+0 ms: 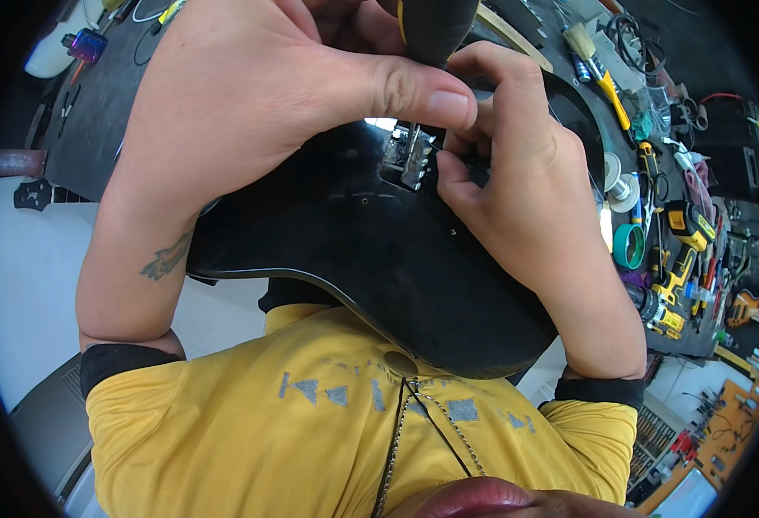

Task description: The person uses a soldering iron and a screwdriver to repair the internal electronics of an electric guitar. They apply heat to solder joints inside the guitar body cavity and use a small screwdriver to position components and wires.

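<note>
Left hand (259, 95) grips screwdriver (438, 30), thumb (423, 95) in the way — right hand (531, 168), can't tell — brush (600, 73), drill (690, 226) nearby.

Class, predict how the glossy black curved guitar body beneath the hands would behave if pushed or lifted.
The glossy black curved guitar body is probably stiff: its edge shows no sag. Its shiny surface may make it slippery. It might feel fairly heavy, being broad with silvery metal parts set in its opening.
</note>
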A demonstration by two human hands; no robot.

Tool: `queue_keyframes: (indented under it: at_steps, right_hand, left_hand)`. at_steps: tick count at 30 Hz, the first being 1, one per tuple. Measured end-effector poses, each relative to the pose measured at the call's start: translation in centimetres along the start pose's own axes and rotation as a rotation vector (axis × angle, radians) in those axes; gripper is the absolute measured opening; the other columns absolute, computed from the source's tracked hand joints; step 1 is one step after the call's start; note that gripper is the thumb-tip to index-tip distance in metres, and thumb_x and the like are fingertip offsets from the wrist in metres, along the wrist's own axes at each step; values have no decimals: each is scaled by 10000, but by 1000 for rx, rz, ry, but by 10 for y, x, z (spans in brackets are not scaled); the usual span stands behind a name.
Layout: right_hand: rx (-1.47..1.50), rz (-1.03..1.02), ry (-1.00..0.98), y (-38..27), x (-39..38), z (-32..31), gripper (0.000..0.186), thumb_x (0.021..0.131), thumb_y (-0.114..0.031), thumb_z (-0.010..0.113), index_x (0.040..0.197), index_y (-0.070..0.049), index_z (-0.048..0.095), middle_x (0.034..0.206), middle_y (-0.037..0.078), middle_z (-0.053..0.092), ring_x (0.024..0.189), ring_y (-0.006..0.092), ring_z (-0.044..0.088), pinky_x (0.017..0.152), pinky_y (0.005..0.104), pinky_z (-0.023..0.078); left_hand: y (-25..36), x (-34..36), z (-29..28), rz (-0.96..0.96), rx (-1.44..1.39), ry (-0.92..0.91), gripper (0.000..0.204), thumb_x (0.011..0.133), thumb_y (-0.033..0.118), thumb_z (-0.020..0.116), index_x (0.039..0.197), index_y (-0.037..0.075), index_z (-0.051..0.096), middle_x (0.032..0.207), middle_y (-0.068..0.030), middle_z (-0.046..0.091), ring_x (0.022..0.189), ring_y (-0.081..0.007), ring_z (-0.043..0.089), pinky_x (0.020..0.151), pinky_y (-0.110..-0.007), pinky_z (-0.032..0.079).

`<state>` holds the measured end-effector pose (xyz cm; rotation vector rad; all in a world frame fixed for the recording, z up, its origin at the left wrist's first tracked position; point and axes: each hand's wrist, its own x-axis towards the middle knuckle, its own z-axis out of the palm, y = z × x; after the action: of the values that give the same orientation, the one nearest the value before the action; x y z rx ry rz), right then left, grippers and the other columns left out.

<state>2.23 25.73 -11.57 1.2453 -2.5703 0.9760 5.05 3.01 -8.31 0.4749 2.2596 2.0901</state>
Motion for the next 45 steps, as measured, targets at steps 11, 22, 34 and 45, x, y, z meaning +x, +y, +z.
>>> queue_keyframes:
  at_steps: [11, 22, 34, 45]
  right_hand:
    - [-18, 42, -57, 1, -1, -6, 653, 753, 44, 788, 1309, -79, 469, 796, 75, 741, 741, 260, 746, 658, 324, 561]
    - [-67, -16, -36, 5, -2, -8, 513, 760, -2, 785, 1203, -96, 542, 804, 60, 741, 795, 295, 725, 700, 355, 546]
    - [-175, -87, -19, 5, -5, -11, 442, 728, -26, 822, 1118, -94, 625, 790, 36, 724, 768, 253, 700, 672, 342, 541]
    - [-81, -181, 93, 12, -6, -8, 320, 716, -22, 821, 978, -71, 646, 789, 65, 668, 730, 242, 677, 649, 339, 532]
  left_hand:
    - [19, -4, 13, -111, 82, 89, 255, 818, -4, 857, 1029, -52, 721, 933, -90, 754, 853, -117, 703, 825, -282, 583]
    - [30, -1, 8, -203, 100, 172, 254, 799, -18, 869, 975, -29, 687, 868, -67, 726, 803, -114, 700, 734, -249, 560]
    - [0, -9, 4, 203, 73, 369, 216, 875, 62, 822, 1022, -3, 678, 842, -64, 702, 743, -126, 699, 689, -246, 572]
    - [7, -28, -29, 266, 131, 498, 272, 949, 125, 758, 1159, -19, 662, 1056, -98, 716, 876, -155, 687, 790, -280, 553]
